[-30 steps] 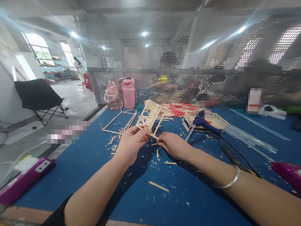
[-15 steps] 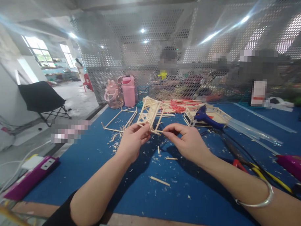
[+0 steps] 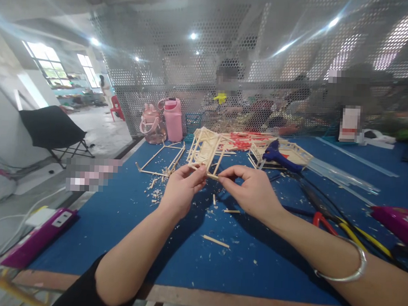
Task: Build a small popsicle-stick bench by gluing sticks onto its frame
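Observation:
My left hand (image 3: 182,188) pinches the near end of a pale wooden stick frame (image 3: 206,148), a small open truss held just above the blue table mat (image 3: 128,213). My right hand (image 3: 252,190), a silver bangle on its wrist, pinches the same frame's lower right corner with thumb and forefinger. Both hands meet in front of me at the middle of the mat. Short stick offcuts (image 3: 216,241) and wood chips lie on the mat beneath and left of my hands.
A blue glue gun (image 3: 279,159) rests on another stick frame (image 3: 287,153) to the right, beside clear glue sticks (image 3: 343,178). Red and yellow pliers (image 3: 338,224) lie near my right forearm. Pink bottles (image 3: 173,120) stand at the back. Purple power strips (image 3: 37,238) sit at both sides. People sit behind a perforated screen.
My right hand rose from the mat to the frame and pinched its lower corner. The frame was lifted slightly and tilted nearer to me; my left hand kept its grip.

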Demonstrator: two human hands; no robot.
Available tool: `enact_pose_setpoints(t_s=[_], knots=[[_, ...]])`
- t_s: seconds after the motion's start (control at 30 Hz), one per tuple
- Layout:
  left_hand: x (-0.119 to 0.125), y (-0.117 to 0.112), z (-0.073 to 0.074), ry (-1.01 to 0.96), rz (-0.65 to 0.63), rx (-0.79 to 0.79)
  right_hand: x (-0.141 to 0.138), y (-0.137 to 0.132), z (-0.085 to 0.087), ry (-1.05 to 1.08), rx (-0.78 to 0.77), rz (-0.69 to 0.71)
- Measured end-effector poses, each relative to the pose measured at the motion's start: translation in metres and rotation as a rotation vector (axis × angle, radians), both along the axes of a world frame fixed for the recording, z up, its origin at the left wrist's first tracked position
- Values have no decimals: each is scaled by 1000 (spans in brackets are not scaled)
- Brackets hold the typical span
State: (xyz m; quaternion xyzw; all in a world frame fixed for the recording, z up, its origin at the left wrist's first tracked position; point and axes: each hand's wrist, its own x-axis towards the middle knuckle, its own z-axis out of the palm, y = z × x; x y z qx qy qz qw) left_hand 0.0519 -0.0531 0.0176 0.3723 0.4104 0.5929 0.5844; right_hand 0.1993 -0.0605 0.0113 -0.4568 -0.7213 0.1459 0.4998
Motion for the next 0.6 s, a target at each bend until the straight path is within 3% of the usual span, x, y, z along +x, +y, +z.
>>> enact_pose_setpoints(t_s=[0.4, 0.6], knots=[[0, 1, -2, -12, -5, 0, -2, 3, -2, 28, -62, 4], [0, 1, 0, -24, 2, -6, 1, 2, -2, 26, -19, 18]])
